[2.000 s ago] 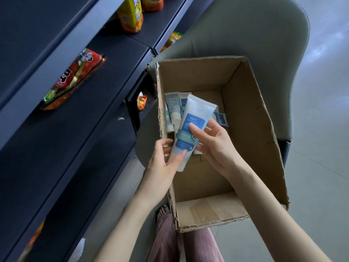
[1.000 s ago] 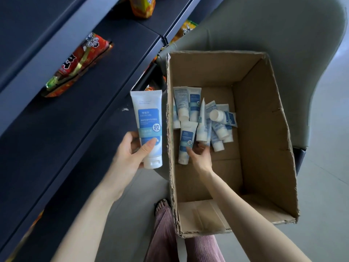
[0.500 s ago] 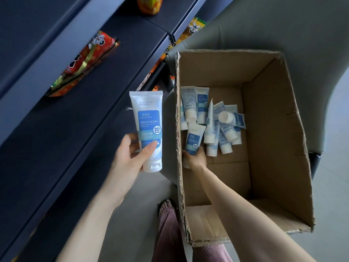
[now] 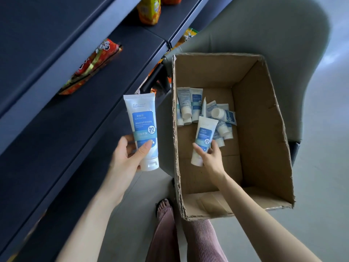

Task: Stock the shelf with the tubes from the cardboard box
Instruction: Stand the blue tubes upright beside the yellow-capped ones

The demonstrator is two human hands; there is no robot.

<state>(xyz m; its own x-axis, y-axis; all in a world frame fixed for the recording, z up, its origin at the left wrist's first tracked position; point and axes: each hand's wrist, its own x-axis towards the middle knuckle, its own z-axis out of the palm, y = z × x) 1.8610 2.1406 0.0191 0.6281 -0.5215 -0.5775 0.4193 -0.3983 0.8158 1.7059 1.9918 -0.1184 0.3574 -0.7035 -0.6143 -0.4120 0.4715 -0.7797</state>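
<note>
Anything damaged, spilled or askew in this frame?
The box rim is ragged along its near edges. On the shelf, a red snack pack lies flat, skewed to the shelf front. The tubes left in the box lie jumbled.

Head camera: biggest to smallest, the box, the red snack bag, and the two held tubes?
1. cardboard box
2. left-hand tube and red snack bag look about alike
3. right-hand tube, which looks smaller but is farther away, so unsure
</note>
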